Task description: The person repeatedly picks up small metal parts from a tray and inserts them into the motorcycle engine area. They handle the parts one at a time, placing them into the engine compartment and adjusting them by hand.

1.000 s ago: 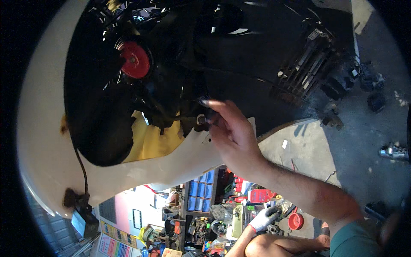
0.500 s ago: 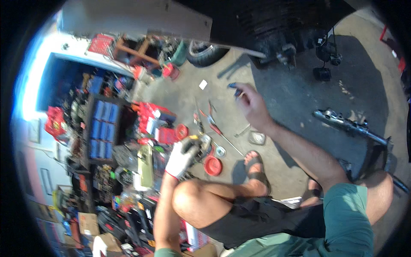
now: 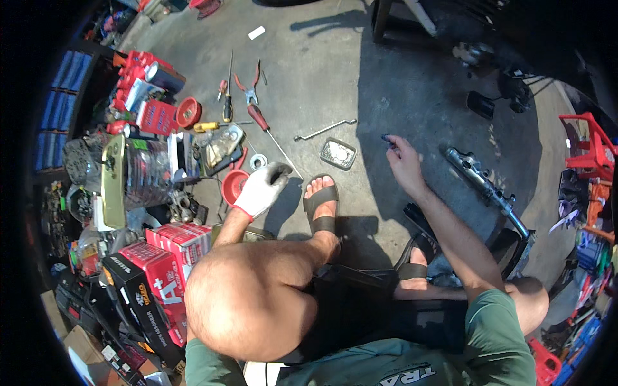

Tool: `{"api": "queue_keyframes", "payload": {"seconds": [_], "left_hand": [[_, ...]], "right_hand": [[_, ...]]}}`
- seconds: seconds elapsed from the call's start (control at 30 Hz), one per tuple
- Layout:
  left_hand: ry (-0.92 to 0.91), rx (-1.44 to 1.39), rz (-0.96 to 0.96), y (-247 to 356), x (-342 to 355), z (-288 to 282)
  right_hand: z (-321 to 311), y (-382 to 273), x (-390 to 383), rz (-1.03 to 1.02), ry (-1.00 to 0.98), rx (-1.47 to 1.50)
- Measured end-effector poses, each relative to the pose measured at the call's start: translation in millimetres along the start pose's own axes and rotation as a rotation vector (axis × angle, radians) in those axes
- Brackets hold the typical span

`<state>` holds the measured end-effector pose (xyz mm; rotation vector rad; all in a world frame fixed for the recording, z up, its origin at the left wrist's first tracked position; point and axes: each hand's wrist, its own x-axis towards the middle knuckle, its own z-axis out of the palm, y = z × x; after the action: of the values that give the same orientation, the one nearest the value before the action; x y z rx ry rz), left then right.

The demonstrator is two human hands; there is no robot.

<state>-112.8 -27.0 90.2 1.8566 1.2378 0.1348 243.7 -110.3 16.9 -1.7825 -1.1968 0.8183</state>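
My left hand (image 3: 262,190) wears a white glove with grey fingers. Its fingers are curled together above the floor beside a red round dish (image 3: 233,187); whatever they may hold is hidden. Bare and held out on the right, my right hand (image 3: 404,166) has its fingers bent inward. Something small and dark shows at its fingertips, too small to name. Between the hands lies a small metal tray (image 3: 338,154) with pale contents, a ring wrench (image 3: 325,130) just beyond it. A red-handled screwdriver (image 3: 257,118) points toward my left foot, near red-handled pliers (image 3: 250,94).
Left of my hands stand a yellow-handled screwdriver (image 3: 207,127), another red dish (image 3: 188,112), a clear plastic container (image 3: 147,167) and red boxes (image 3: 145,273). A metal fork tube (image 3: 486,186) lies to the right. Far right is a red plastic stool (image 3: 589,145).
The view has tilted down and shifted. My gloved left hand has come away from the yellow handle toward me. My right hand has lowered, its fingers still bent.
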Motion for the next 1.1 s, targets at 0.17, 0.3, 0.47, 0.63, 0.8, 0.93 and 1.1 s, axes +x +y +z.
{"api": "queue_keyframes", "payload": {"seconds": [0.17,0.3,0.47,0.63,0.8,0.93,1.1], "left_hand": [[0.163,0.113,0.100,-14.8,28.2,58.3],[0.194,0.212,0.049,-8.2,50.7,87.8],[0.295,0.201,0.097,-7.8,62.7,107.5],[0.344,0.082,0.039,-7.7,62.0,112.6],[0.349,0.087,0.018,-2.8,58.8,115.3],[0.403,0.063,-0.006,-1.4,61.2,120.4],[0.407,-0.001,-0.188,-8.1,75.8,122.9]], "right_hand": [[18.2,22.0,-11.2,0.082,-0.085,-0.016],[25.4,32.2,-11.6,0.117,-0.108,-0.049],[34.8,29.5,-5.1,0.131,-0.126,-0.055],[44.7,30.5,-1.1,0.012,-0.148,-0.064],[55.6,25.2,-2.0,0.033,-0.148,-0.121],[59.5,23.7,-2.1,-0.041,-0.126,-0.122],[62.2,16.6,3.2,-0.127,-0.125,-0.172]]}}
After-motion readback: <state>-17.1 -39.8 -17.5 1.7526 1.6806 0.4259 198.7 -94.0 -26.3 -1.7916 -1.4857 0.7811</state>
